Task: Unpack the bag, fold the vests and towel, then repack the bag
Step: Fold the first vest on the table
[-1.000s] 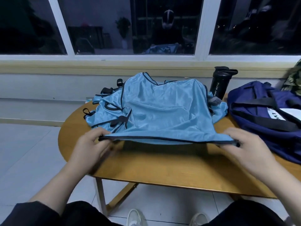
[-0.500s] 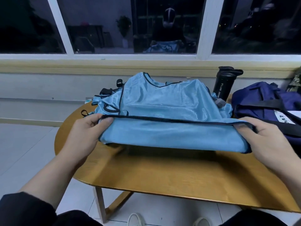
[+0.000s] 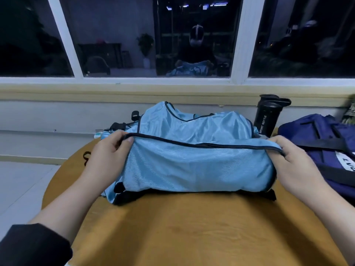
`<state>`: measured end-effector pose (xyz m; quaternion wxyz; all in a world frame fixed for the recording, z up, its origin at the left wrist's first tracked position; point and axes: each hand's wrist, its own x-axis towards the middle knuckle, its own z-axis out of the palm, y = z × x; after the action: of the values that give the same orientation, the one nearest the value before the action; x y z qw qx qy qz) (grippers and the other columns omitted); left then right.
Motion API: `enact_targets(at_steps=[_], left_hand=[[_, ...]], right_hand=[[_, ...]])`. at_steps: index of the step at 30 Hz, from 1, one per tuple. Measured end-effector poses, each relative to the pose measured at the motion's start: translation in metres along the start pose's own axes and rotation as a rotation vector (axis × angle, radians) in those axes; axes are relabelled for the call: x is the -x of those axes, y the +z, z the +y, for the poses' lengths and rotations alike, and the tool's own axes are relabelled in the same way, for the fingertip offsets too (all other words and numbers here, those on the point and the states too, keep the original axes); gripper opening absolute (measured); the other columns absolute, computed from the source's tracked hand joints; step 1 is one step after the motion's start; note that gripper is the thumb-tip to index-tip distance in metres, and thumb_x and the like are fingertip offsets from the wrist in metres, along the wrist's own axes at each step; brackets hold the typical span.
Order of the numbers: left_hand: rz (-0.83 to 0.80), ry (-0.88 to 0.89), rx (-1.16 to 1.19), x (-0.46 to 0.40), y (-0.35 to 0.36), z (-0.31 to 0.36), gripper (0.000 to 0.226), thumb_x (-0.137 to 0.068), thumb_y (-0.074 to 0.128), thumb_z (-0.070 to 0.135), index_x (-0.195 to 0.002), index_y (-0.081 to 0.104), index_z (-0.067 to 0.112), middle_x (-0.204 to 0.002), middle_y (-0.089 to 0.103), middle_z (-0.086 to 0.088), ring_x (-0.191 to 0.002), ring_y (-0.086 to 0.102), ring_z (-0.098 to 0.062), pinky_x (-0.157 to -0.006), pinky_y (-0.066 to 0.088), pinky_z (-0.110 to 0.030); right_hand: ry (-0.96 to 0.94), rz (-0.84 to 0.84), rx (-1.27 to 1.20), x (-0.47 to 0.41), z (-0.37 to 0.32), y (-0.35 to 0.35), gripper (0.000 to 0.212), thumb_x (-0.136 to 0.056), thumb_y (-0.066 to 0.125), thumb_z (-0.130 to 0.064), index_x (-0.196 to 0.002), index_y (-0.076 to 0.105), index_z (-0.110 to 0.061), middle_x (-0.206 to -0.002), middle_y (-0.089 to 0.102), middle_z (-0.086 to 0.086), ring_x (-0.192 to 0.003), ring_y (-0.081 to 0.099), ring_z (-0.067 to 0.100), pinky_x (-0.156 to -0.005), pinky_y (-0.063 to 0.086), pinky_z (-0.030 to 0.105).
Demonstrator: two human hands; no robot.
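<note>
A light blue vest (image 3: 194, 164) with black trim lies across the round wooden table (image 3: 201, 231), its near half folded up and away from me. My left hand (image 3: 109, 152) pinches the black-trimmed hem at the left corner. My right hand (image 3: 294, 160) pinches the same hem at the right corner. More light blue vest fabric (image 3: 192, 121) is heaped behind and under the fold. The navy duffel bag (image 3: 326, 143) sits on the table at the right, partly out of frame.
A black sport bottle (image 3: 268, 116) stands at the back of the table, between the vests and the bag. Black straps (image 3: 119, 125) poke out behind the heap at the left. A wall and window ledge run just beyond the table.
Both hands have lifted the vest's near hem off the table and carried it away from me, over the heap. The hem now lies across the middle of the vest.
</note>
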<state>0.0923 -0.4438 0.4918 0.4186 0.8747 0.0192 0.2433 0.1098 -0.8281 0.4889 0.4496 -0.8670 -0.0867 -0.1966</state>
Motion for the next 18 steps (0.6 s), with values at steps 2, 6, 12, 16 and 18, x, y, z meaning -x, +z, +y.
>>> enact_targets(at_steps=[2,6,12,16,18], left_hand=[[0.031,0.016,0.005,-0.024,0.011,0.003,0.022,-0.104,0.052,0.034,-0.092,0.064,0.021,-0.08,0.068,-0.014,-0.072,0.062,-0.03,-0.066,0.05,-0.046],[-0.008,0.005,-0.141,-0.073,0.038,0.003,0.015,-0.105,0.05,0.03,-0.098,0.06,0.021,-0.089,0.067,0.002,-0.083,0.059,-0.024,-0.067,0.04,-0.037],[-0.103,-0.109,-0.255,-0.131,0.065,-0.02,0.016,-0.104,0.052,0.031,-0.103,0.066,0.024,-0.099,0.07,-0.004,-0.098,0.062,-0.032,-0.075,0.043,-0.035],[-0.034,-0.159,-0.372,-0.136,0.074,-0.024,0.02,-0.102,0.052,0.037,-0.104,0.068,0.026,-0.098,0.071,-0.004,-0.101,0.061,-0.034,-0.094,0.046,-0.045],[0.028,-0.118,-0.33,-0.128,0.075,-0.022,0.017,-0.101,0.054,0.036,-0.092,0.066,0.028,-0.083,0.066,0.008,-0.092,0.059,-0.029,-0.095,0.044,-0.047]], right_hand=[[-0.007,0.012,0.052,-0.023,0.0,0.011,0.022,-0.104,0.048,-0.017,-0.091,0.061,-0.029,-0.083,0.067,-0.01,-0.077,0.058,-0.004,-0.057,0.039,0.009],[-0.019,-0.03,0.152,-0.077,0.018,0.036,0.022,-0.102,0.05,-0.009,-0.114,0.065,-0.019,-0.114,0.065,-0.002,-0.106,0.057,0.016,-0.077,0.037,0.022],[0.072,-0.079,0.182,-0.138,0.043,0.059,0.02,-0.105,0.049,-0.016,-0.111,0.066,-0.008,-0.12,0.065,0.006,-0.112,0.059,0.027,-0.09,0.043,0.039],[0.186,-0.028,0.148,-0.143,0.045,0.058,0.025,-0.104,0.051,-0.019,-0.085,0.065,-0.01,-0.078,0.064,0.011,-0.072,0.056,0.03,-0.062,0.04,0.036],[0.206,-0.001,0.119,-0.131,0.046,0.058,0.025,-0.104,0.051,-0.015,-0.084,0.065,-0.008,-0.076,0.062,0.014,-0.064,0.049,0.024,-0.057,0.036,0.032]])
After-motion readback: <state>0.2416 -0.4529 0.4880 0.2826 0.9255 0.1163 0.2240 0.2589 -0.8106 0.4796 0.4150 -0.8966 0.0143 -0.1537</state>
